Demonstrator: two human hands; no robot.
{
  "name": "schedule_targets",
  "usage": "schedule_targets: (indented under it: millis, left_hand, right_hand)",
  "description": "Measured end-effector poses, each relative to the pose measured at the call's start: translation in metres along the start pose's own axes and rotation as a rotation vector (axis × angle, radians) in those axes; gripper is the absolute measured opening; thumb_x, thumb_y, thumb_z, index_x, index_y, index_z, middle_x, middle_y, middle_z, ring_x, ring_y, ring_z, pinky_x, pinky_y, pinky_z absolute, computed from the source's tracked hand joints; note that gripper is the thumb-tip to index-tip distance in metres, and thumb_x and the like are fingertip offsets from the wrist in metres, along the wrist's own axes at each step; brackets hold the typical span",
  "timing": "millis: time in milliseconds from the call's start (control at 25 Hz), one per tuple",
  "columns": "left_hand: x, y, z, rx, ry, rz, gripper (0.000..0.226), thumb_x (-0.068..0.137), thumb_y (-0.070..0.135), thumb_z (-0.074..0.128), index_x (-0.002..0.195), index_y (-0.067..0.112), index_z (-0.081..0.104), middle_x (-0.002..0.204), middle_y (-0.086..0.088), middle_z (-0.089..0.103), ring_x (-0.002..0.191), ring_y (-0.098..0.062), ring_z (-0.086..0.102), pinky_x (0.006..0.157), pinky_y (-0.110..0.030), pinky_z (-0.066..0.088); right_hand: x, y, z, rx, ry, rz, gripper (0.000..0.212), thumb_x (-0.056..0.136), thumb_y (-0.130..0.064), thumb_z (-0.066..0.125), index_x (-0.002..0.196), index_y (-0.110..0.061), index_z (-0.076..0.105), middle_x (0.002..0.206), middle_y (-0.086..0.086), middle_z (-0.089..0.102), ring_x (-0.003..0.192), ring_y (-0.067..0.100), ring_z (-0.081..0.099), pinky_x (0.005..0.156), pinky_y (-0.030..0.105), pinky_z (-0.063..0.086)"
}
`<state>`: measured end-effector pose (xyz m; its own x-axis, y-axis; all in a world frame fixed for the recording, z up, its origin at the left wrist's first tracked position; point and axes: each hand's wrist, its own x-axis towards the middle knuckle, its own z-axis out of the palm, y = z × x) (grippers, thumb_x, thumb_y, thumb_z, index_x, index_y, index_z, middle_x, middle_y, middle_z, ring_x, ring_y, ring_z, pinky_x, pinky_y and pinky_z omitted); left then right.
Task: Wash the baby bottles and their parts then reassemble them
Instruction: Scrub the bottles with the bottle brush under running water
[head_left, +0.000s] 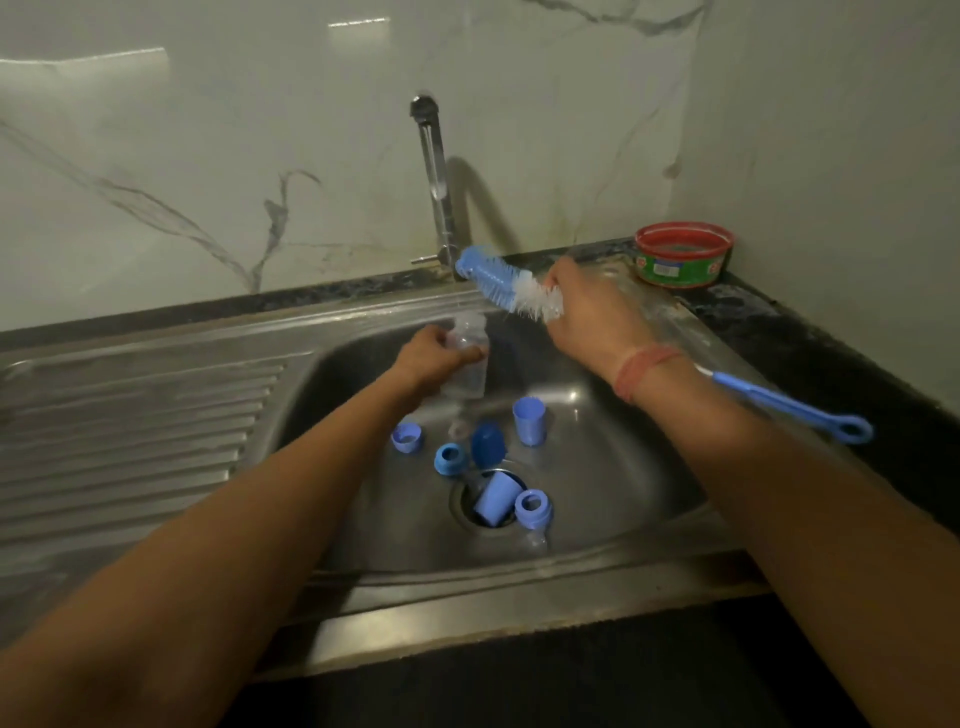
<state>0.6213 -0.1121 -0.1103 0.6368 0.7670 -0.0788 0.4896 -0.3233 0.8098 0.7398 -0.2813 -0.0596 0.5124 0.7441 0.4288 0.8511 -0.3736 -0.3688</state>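
My left hand (434, 358) grips a clear baby bottle (467, 364) upright over the steel sink (623, 467). My right hand (587, 317) holds a blue and white bottle brush (506, 283) by its bristled part, just above and right of the bottle's mouth; the brush's blue handle (795, 408) sticks out to the right. On the sink floor lie blue parts: two caps (529, 420) (496, 498), two screw rings (449, 458) (532, 506), a small lid (406, 437), a dark blue piece (487, 441) and a clear teat (457, 428).
A chrome tap (434, 171) rises behind the sink by the marble wall. A red and green tub (683, 254) stands on the dark counter at the back right. A ridged draining board (130, 431) lies left of the basin. The drain (467, 499) is partly covered by parts.
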Motion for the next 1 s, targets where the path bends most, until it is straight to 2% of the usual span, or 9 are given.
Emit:
schedule_targets:
  millis: [120,280,400,520,560,640,720,800,1000]
  left_hand:
    - [-0.014,0.013,-0.004,-0.514,0.003,-0.135,0.036,0.093,0.039,0.064,0.117,0.014,0.054,0.107,-0.008,0.063,0.086,-0.018,0.06,0.068,-0.03,0.051]
    - [-0.012,0.015,-0.004,-0.97,0.027,-0.204,0.04,0.093,0.053,0.058,0.112,0.018,0.053,0.103,-0.008,0.066,0.088,-0.02,0.064,0.068,-0.028,0.051]
    - [0.001,0.006,-0.008,-1.078,0.057,-0.202,0.055,0.089,0.06,0.059,0.122,0.015,0.057,0.11,-0.012,0.069,0.09,-0.021,0.067,0.071,-0.027,0.054]
    - [0.008,0.002,-0.005,-1.047,-0.054,-0.164,0.071,0.085,0.067,0.06,0.132,0.013,0.057,0.123,-0.012,0.068,0.111,-0.025,0.065,0.098,-0.038,0.051]
    - [0.007,0.002,-0.001,-0.982,-0.09,-0.138,0.068,0.085,0.068,0.058,0.128,0.015,0.06,0.121,-0.01,0.068,0.112,-0.022,0.063,0.095,-0.036,0.05]
    - [0.002,0.008,0.009,-0.869,-0.186,-0.117,0.069,0.086,0.074,0.05,0.123,0.017,0.064,0.111,-0.009,0.068,0.094,-0.02,0.061,0.071,-0.028,0.049]
    - [-0.003,0.015,0.016,-0.864,-0.263,-0.117,0.078,0.085,0.078,0.046,0.13,0.015,0.061,0.106,-0.009,0.066,0.079,-0.016,0.059,0.055,-0.023,0.045]
    - [-0.001,0.017,0.012,-0.957,-0.246,-0.106,0.079,0.085,0.077,0.048,0.134,0.015,0.058,0.108,-0.008,0.066,0.085,-0.016,0.061,0.057,-0.024,0.049]
    - [0.009,0.006,-0.009,-1.27,-0.12,-0.067,0.073,0.087,0.067,0.057,0.136,0.013,0.053,0.13,-0.017,0.063,0.113,-0.029,0.065,0.082,-0.035,0.059]
  right_hand:
    - [-0.004,-0.008,0.004,0.079,-0.077,-0.06,0.046,0.086,-0.003,0.055,0.13,-0.015,0.046,0.112,0.02,0.061,0.094,0.04,0.06,0.076,0.044,0.051]
    - [-0.009,-0.022,0.008,0.089,-0.074,-0.149,0.059,0.083,-0.001,0.054,0.138,-0.021,0.044,0.116,0.02,0.063,0.097,0.039,0.06,0.077,0.038,0.048]
    - [-0.011,-0.027,0.008,0.091,-0.087,-0.173,0.057,0.084,-0.004,0.056,0.137,-0.022,0.046,0.119,0.016,0.063,0.1,0.036,0.06,0.081,0.035,0.046]
    - [-0.012,-0.03,0.009,0.082,-0.089,-0.179,0.055,0.087,-0.007,0.057,0.138,-0.022,0.047,0.125,0.013,0.062,0.104,0.033,0.06,0.084,0.031,0.044]
    - [-0.011,-0.031,0.009,0.089,-0.083,-0.168,0.054,0.088,-0.007,0.056,0.139,-0.022,0.046,0.126,0.013,0.061,0.105,0.032,0.06,0.085,0.031,0.044]
    - [-0.007,-0.033,0.009,0.094,-0.066,-0.129,0.052,0.091,-0.008,0.055,0.14,-0.022,0.045,0.129,0.013,0.06,0.106,0.03,0.06,0.086,0.03,0.045]
    - [-0.004,-0.033,0.008,0.084,-0.043,-0.094,0.05,0.093,-0.009,0.053,0.14,-0.021,0.044,0.129,0.013,0.059,0.106,0.03,0.06,0.084,0.028,0.044]
    - [-0.005,-0.035,0.007,0.097,-0.035,-0.102,0.05,0.092,-0.009,0.053,0.14,-0.021,0.045,0.127,0.014,0.061,0.106,0.032,0.06,0.085,0.029,0.044]
    - [-0.011,-0.039,0.01,0.127,-0.098,-0.157,0.053,0.087,-0.007,0.055,0.137,-0.023,0.049,0.122,0.014,0.064,0.103,0.033,0.061,0.084,0.03,0.045]
